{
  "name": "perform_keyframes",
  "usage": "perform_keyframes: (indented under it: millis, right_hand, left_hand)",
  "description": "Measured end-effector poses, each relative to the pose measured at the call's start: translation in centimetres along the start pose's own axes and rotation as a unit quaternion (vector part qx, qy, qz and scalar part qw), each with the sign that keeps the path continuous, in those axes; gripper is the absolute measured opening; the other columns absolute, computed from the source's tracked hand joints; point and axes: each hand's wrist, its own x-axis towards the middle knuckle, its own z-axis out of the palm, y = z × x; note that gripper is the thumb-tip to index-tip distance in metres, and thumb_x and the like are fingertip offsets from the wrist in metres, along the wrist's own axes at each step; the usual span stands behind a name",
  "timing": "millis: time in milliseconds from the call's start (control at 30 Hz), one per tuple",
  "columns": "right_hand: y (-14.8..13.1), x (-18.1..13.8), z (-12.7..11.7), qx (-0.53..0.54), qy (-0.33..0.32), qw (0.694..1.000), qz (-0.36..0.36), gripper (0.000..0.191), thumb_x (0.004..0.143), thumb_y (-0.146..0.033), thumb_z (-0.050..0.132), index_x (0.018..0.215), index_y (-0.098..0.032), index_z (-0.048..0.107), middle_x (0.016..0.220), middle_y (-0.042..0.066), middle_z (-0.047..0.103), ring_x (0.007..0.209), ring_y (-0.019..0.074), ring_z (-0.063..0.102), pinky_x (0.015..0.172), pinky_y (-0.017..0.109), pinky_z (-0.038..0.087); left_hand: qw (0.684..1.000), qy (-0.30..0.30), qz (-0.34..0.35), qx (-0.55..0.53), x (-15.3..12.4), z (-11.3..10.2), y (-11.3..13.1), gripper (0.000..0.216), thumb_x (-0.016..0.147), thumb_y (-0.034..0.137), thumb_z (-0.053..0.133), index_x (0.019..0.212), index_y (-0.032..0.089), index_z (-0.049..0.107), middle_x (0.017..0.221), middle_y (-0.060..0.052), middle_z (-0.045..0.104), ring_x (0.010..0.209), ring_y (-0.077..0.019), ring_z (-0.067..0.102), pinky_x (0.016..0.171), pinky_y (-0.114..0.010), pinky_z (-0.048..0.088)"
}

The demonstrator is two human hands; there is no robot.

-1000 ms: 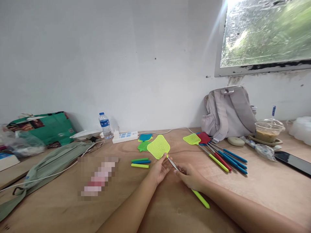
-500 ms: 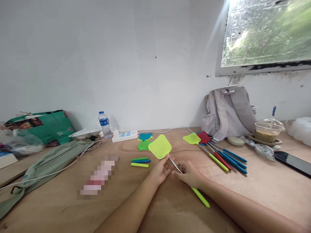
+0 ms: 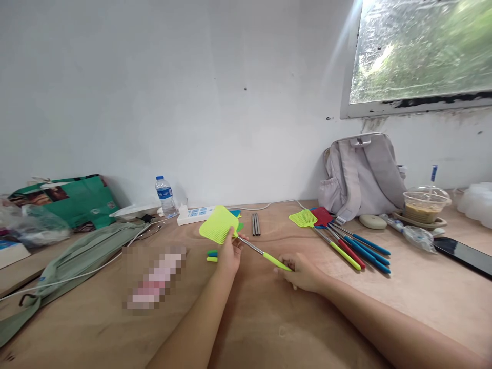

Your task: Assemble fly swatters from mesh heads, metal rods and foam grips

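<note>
A yellow-green fly swatter point(image 3: 218, 225) with a mesh head, metal rod and yellow-green grip is held between both hands, slanting down to the right. My left hand point(image 3: 230, 252) is closed where the head joins the rod. My right hand point(image 3: 298, 270) grips the end of the handle. Just beyond my left hand, several bare metal rods point(image 3: 256, 224) lie side by side. Loose handle grips point(image 3: 211, 254) in blue, green and yellow-green are partly hidden behind my left hand. Blue and green swatter heads point(image 3: 235, 213) are mostly covered by the held one.
Several fly swatters point(image 3: 348, 243) lie together at right, before a grey backpack point(image 3: 363, 174). Farther right are a drink cup point(image 3: 425, 205) and a phone point(image 3: 465, 256). At left stand a water bottle point(image 3: 165, 196), a power strip point(image 3: 194, 214) and a green bag point(image 3: 82, 200).
The swatter has moved left and up, its head now over the loose heads. My right hand has slid from the rod to the grip. The metal rods have come into view.
</note>
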Motion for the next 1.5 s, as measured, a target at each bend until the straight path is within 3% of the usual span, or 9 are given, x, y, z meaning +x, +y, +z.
perform_keyframes:
  millis: [133,333,467,733,1000,1100,1300,1500]
  right_hand:
    - [-0.8,-0.2,-0.3,-0.110,0.037,0.991,-0.069,0.027,0.081,-0.036,0.042,0.061,-0.018,0.046,0.056,-0.002,0.051,0.051,0.0099,0.047,0.048,0.020,0.029]
    - [-0.9,-0.8,-0.3,-0.148,0.020,0.987,-0.066,0.031,0.086,-0.039,0.033,0.068,-0.018,0.045,0.065,0.002,0.054,0.058,0.0121,0.046,0.052,0.022,0.030]
    - [-0.1,-0.9,-0.2,-0.166,0.004,0.983,-0.076,0.031,0.088,-0.040,0.030,0.072,-0.018,0.044,0.067,0.003,0.055,0.057,0.0126,0.046,0.052,0.023,0.029]
    - [0.2,-1.0,0.1,-0.198,0.000,0.978,-0.073,0.032,0.089,-0.041,0.027,0.077,-0.018,0.045,0.069,0.004,0.056,0.058,0.0136,0.047,0.052,0.023,0.028]
    - [0.3,-1.0,0.7,-0.079,0.023,0.993,-0.081,0.042,0.087,-0.048,0.026,0.065,-0.018,0.045,0.058,0.000,0.054,0.051,0.0108,0.047,0.050,0.022,0.031]
    - [0.2,-0.9,1.0,0.036,-0.021,0.997,-0.063,0.047,0.086,-0.053,0.022,0.064,-0.018,0.045,0.043,-0.004,0.047,0.039,0.0085,0.041,0.045,0.021,0.030]
    - [0.3,-0.5,1.1,0.211,-0.096,0.972,-0.045,0.054,0.081,-0.061,0.023,0.055,-0.018,0.043,0.030,-0.005,0.039,0.028,0.0069,0.032,0.038,0.021,0.027]
    - [0.4,0.0,0.8,0.202,-0.071,0.974,-0.070,0.055,0.081,-0.061,0.025,0.059,-0.016,0.048,0.034,-0.005,0.039,0.033,0.0076,0.034,0.040,0.022,0.029]
  left_hand:
    - [0.999,0.024,0.004,-0.038,0.9,-0.7,0.9,0.016,0.079,0.025,0.053,0.067,0.015,0.049,0.046,0.003,0.053,0.043,-0.0086,0.055,0.056,-0.025,0.052]
    - [0.995,-0.088,-0.042,0.021,0.0,-0.5,-0.2,0.032,0.083,0.038,0.043,0.064,0.014,0.052,0.047,-0.002,0.058,0.052,-0.0156,0.062,0.064,-0.035,0.053]
    - [0.990,-0.125,-0.065,0.012,-1.1,-0.1,-0.2,0.039,0.084,0.042,0.039,0.059,0.015,0.050,0.045,-0.002,0.058,0.059,-0.0184,0.064,0.072,-0.040,0.051]
    - [0.981,-0.190,-0.034,0.018,-2.3,0.4,-0.2,0.040,0.081,0.049,0.041,0.061,0.016,0.051,0.046,-0.001,0.058,0.059,-0.0193,0.064,0.076,-0.041,0.049]
    - [0.975,-0.220,-0.034,0.006,-2.2,0.3,-0.7,0.040,0.081,0.050,0.040,0.063,0.016,0.050,0.049,0.000,0.058,0.053,-0.0165,0.061,0.071,-0.040,0.049]
    - [0.971,-0.235,-0.041,-0.004,-2.4,0.4,-0.6,0.039,0.082,0.049,0.038,0.063,0.016,0.049,0.049,0.000,0.058,0.050,-0.0153,0.059,0.071,-0.042,0.049]
    - [0.967,-0.249,-0.044,-0.010,-3.0,0.6,-0.5,0.039,0.082,0.049,0.038,0.063,0.017,0.049,0.050,0.001,0.056,0.050,-0.0143,0.058,0.073,-0.042,0.048]
    - [0.958,-0.280,-0.049,0.015,-2.9,0.7,-0.3,0.041,0.078,0.054,0.040,0.064,0.017,0.047,0.057,0.000,0.059,0.060,-0.0170,0.061,0.074,-0.041,0.047]
